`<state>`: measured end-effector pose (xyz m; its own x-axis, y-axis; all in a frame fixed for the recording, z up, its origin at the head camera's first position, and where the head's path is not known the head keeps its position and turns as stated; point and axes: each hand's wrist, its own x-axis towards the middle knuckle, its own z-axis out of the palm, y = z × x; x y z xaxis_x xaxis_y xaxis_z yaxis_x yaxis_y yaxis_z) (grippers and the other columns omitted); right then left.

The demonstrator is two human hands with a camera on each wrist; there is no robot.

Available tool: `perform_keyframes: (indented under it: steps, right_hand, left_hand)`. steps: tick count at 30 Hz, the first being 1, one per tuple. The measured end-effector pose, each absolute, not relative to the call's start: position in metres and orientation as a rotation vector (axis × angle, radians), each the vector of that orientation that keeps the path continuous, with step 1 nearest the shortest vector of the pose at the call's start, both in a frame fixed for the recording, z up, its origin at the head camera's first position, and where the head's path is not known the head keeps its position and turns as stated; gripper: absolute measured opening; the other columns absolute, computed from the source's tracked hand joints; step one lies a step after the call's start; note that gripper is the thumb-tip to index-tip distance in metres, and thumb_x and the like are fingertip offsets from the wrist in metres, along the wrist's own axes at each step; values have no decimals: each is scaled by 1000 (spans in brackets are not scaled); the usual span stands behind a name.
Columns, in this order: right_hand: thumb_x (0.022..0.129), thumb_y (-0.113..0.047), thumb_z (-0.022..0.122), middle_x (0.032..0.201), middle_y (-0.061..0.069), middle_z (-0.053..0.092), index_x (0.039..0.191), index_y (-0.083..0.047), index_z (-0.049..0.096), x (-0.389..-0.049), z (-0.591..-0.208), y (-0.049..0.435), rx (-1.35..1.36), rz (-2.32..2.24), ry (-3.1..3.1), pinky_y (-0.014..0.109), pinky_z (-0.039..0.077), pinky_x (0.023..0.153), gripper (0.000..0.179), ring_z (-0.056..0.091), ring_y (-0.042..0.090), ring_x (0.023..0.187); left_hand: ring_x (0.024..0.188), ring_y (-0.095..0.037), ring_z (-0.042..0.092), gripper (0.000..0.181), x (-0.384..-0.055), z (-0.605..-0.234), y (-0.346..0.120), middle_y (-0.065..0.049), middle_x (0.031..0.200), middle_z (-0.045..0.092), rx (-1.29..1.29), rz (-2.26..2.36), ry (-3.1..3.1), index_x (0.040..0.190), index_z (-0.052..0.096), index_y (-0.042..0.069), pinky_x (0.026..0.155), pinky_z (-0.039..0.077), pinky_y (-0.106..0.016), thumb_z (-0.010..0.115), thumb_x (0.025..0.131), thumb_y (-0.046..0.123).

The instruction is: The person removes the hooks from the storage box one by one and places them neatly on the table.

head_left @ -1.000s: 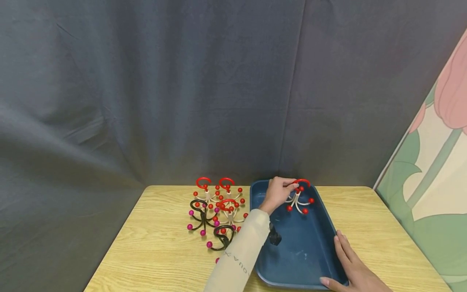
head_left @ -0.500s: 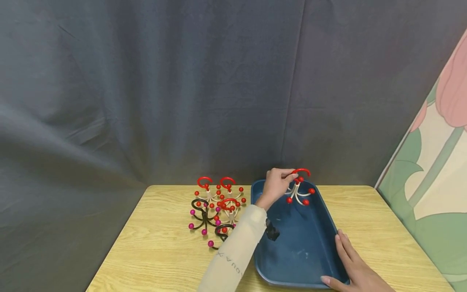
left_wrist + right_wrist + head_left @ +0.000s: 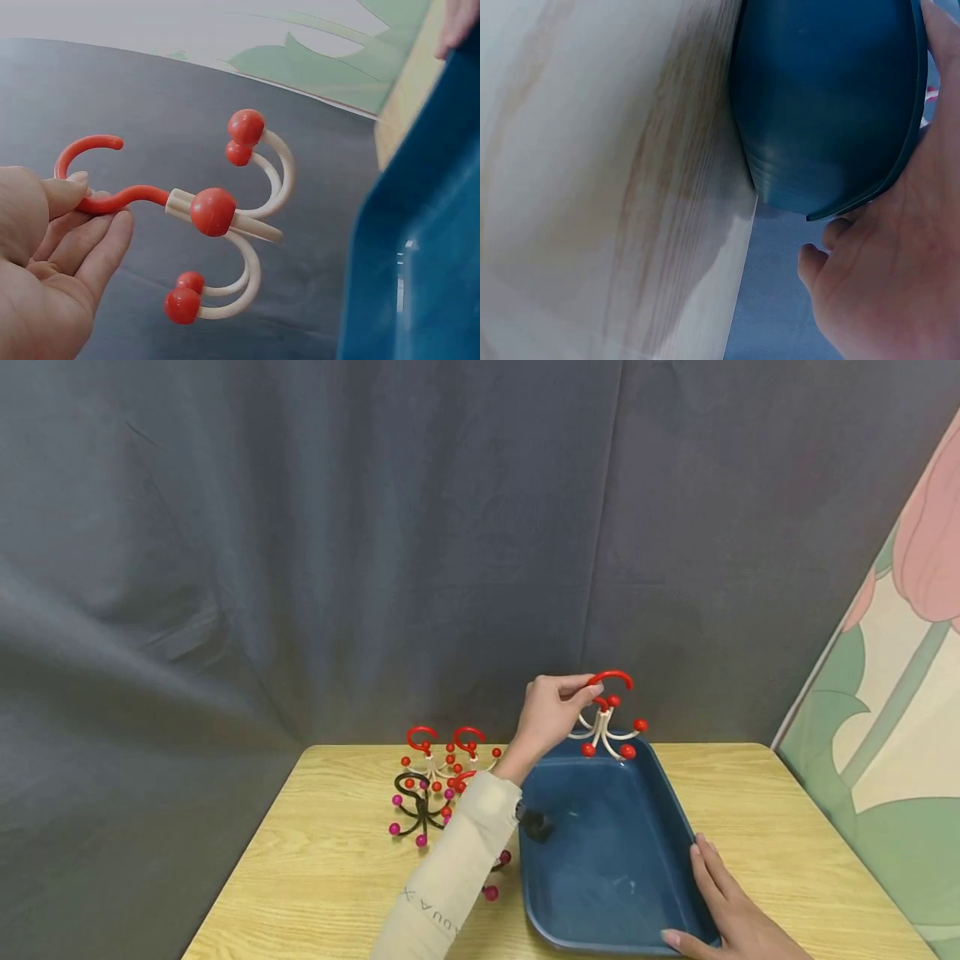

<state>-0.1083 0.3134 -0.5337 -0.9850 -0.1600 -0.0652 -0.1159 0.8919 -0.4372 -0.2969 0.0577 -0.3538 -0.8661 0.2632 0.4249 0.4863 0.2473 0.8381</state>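
Note:
My left hand (image 3: 551, 708) pinches the red hook of a claw hanger (image 3: 602, 724) between thumb and fingers. The hanger has cream curved arms tipped with red balls, and hangs upright above the far end of a blue tray (image 3: 615, 860). In the left wrist view, its red stem and cream arms (image 3: 259, 202) point away from the palm. At the tray's near right corner, my right hand (image 3: 738, 917) holds the rim, thumb over the edge and fingers along the outside. The right wrist view shows this hand (image 3: 907, 247) against the tray's outer wall (image 3: 829, 112).
Left of the tray, cream-and-red claw hangers (image 3: 430, 768) stand on the wooden table (image 3: 315, 877) beside a black one (image 3: 421, 810) with magenta balls. Another black hanger (image 3: 491, 893) is mostly hidden under my left sleeve (image 3: 450, 868). A dark curtain (image 3: 420, 568) closes off the back.
My left hand has lifted the claw hanger up from inside the tray and drawn it slightly left. My right hand stays on the tray's corner.

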Motion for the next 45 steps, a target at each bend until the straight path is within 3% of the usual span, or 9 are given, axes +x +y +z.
perform_keyframes:
  steps: [7, 14, 18, 21, 24, 35, 40, 43, 45]
  right_hand:
    - [91, -69, 68, 174, 31, 1, 167, 3, 0, -108, -537, 315, -233, -693, 2975, 75, 48, 100, 125, 35, 58, 146]
    - [91, -67, 69, 175, 28, 0, 167, 1, 1, -108, -538, 312, -271, -688, 2999, 74, 49, 101, 124, 30, 56, 150]
    - [91, -65, 71, 176, 25, 2, 168, 0, 3, -107, -540, 310, -318, -630, 3068, 69, 52, 99, 121, 2, 28, 162]
    - [91, -65, 71, 177, 24, 2, 168, 0, 4, -106, -540, 308, -334, -591, 3108, 67, 52, 99, 121, -15, -6, 149]
    - [91, -64, 72, 177, 23, 1, 168, -1, 4, -105, -541, 306, -347, -596, 3122, 68, 52, 99, 120, -17, -19, 138]
    - [92, -62, 72, 178, 21, -5, 168, -3, -1, -103, -544, 307, -353, -603, 3113, 67, 53, 97, 121, -20, -22, 135]
    - [93, -63, 70, 178, 20, -6, 169, -3, -1, -102, -541, 304, -339, -592, 3097, 62, 56, 95, 120, -20, -20, 137]
    - [94, -63, 69, 178, 20, -7, 168, -2, -1, -102, -541, 303, -330, -617, 3071, 64, 55, 95, 119, -19, -8, 147]
    - [94, -63, 68, 177, 21, -8, 168, -1, -1, -102, -542, 302, -322, -632, 3055, 66, 54, 96, 119, -13, 10, 157]
  left_hand:
    - [98, -19, 81, 31, -285, -327, 27, -11, 111, 82, -765, -1890, -2221, 125, 78, 8, 81, 64, -22, 78, 97, 22]
    - [112, -26, 78, 33, -272, -308, -10, -13, 120, 80, -783, -1998, -2179, 129, 76, 7, 94, 63, -35, 75, 99, 21]
    - [115, -27, 77, 34, -264, -304, -34, -15, 122, 79, -763, -2005, -2172, 130, 75, 5, 94, 62, -32, 75, 99, 20]
    - [115, -26, 77, 33, -258, -304, -52, -15, 122, 79, -734, -2023, -2168, 129, 75, 6, 95, 62, -31, 75, 99, 18]
    - [114, -24, 77, 31, -251, -305, -72, -15, 121, 79, -703, -2020, -2176, 128, 76, 6, 96, 62, -32, 75, 99, 17]
    - [114, -23, 77, 29, -211, -321, -131, -5, 117, 81, -529, -1877, -2323, 124, 80, 18, 90, 63, -26, 77, 98, 31]
    - [113, -22, 78, 31, -195, -329, -149, -5, 117, 81, -495, -1872, -2324, 125, 79, 15, 94, 61, -25, 77, 98, 29]
    - [110, -18, 78, 32, -188, -335, -161, -8, 118, 81, -479, -1851, -2322, 126, 78, 12, 97, 61, -27, 77, 98, 26]
    - [111, -19, 78, 32, -183, -339, -169, -12, 120, 80, -473, -1848, -2306, 127, 77, 10, 97, 61, -27, 76, 98, 22]
